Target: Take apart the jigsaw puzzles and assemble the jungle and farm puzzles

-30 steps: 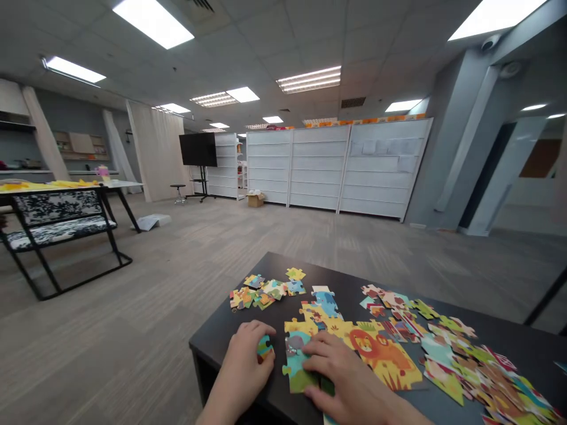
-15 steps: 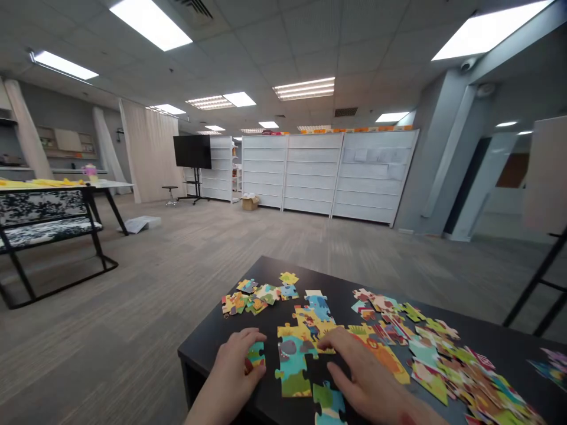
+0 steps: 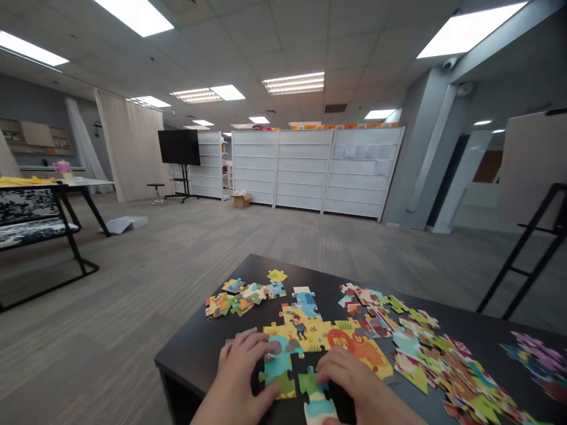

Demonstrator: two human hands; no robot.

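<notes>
My left hand (image 3: pixel 246 373) lies at the left edge of the joined puzzle, fingertips and thumb apart on the teal and green hippo pieces (image 3: pixel 279 369). Whether a loose piece lies under that palm is hidden. My right hand (image 3: pixel 354 381) has its fingers and thumb on a green and blue puzzle piece (image 3: pixel 309 386), just right of the hippo pieces with a dark gap between. Above both hands, the joined yellow section (image 3: pixel 305 327) shows a small figure, and lions (image 3: pixel 361 348) on its right. A blue piece (image 3: pixel 305 302) tops it.
Loose puzzle pieces (image 3: pixel 243 298) lie at the black table's (image 3: pixel 188 342) far left. A large heap of pieces (image 3: pixel 447 366) covers its right side, with purple pieces (image 3: pixel 538 357) beyond. A black-framed stand (image 3: pixel 522 260) is at right; a chair (image 3: pixel 39 221) at left.
The view has shifted right. My left hand, earlier pinching a small green piece, now rests on the hippo pieces; that piece no longer shows. My right hand has moved onto the green and blue piece.
</notes>
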